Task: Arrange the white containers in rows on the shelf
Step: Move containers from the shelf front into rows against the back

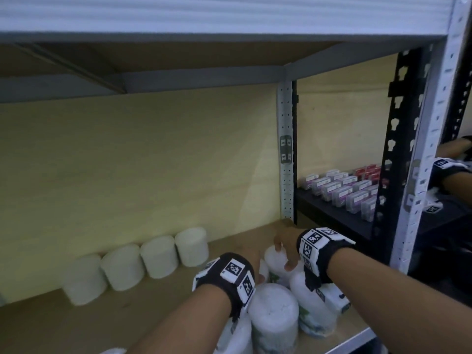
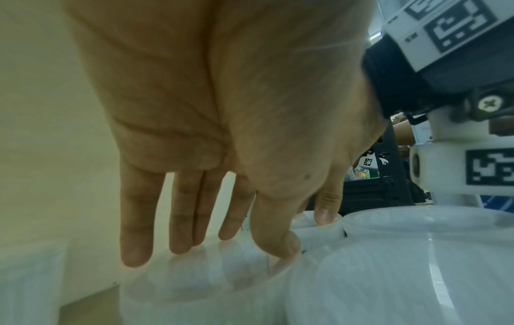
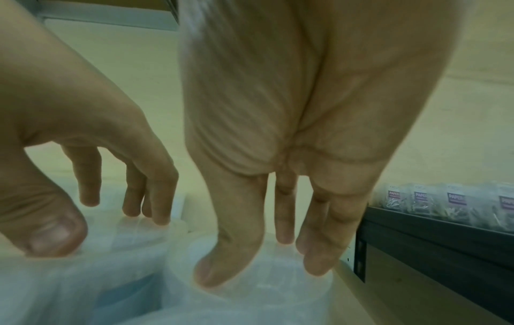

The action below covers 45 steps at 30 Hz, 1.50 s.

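Head overhead; wrist views close; all share hands point(image 1: 281, 249).

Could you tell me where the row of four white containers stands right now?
In the head view, the row of four white containers stands at the shelf's back wall, left of both hands.

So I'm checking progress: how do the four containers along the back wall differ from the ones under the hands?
The back-wall containers stand apart in one even row, untouched; the front containers crowd together in a cluster, and the left hand and right hand touch them. Front ones show printed labels; back ones look plain. All are white.
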{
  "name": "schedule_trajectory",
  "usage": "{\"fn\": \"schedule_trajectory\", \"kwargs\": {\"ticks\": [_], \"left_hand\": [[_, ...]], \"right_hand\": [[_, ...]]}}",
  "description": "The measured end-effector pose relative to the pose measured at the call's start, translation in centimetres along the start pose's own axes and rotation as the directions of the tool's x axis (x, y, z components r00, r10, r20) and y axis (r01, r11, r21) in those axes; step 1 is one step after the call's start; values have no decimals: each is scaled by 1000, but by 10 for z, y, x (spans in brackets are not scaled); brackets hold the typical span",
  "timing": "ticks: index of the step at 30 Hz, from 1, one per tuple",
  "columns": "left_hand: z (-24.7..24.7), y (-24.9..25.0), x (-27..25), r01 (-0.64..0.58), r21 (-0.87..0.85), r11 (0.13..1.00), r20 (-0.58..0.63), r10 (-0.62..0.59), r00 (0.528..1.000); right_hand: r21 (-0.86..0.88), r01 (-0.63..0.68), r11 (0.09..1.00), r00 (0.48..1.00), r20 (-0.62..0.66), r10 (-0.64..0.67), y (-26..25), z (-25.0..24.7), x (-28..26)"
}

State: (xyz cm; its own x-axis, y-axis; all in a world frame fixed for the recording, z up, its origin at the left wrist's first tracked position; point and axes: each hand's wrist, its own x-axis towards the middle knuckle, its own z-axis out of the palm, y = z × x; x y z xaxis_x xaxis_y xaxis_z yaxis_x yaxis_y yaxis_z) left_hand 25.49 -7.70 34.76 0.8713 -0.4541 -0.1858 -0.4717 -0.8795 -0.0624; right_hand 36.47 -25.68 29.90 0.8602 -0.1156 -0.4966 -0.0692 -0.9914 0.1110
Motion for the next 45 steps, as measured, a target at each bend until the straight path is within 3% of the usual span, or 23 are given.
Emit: {"fn": "schedule_trajectory", "kwargs": {"ticks": [1,2,5,6,11,15,18,29,36,45], "left_hand": [[3,-1,3,-5,1,1000,6,5,1000],[7,-2,7,9,11,1000,36,-10,999],[0,-6,4,5,-51,999,71,-2,997],[-3,-11,3,4,-90,996,64,2,998],[-4,-46,10,77,-188,979,-5,-79,997],[-7,-84,4,140,-230,963,82,-124,989],[-9,-120,-8,224,-265,938,76,-212,974],[9,-237,-16,291,-345,892,-42,-324,945],[24,-265,4,273,-386,881,-84,-329,941],[36,-277,21,267,-345,900,-102,-319,942]], "right_hand": [[-24,21,999,1000,15,-20,-17,-9,-71],[3,19,1000,999,-38,-19,-21,-9,-85],[134,113,984,994,-19,-112,-20,-11,-101],[171,85,982,996,12,-88,-22,-14,-102],[205,208,957,955,-253,-153,-29,-30,-115],[188,261,947,921,-343,-186,-52,-42,-104],[172,312,935,894,-387,-227,-77,-52,-98],[87,398,913,862,-376,-340,-173,-79,-56],[14,392,920,864,-350,-363,-221,-92,-26],[-76,339,938,894,-283,-346,-247,-91,8]]}}
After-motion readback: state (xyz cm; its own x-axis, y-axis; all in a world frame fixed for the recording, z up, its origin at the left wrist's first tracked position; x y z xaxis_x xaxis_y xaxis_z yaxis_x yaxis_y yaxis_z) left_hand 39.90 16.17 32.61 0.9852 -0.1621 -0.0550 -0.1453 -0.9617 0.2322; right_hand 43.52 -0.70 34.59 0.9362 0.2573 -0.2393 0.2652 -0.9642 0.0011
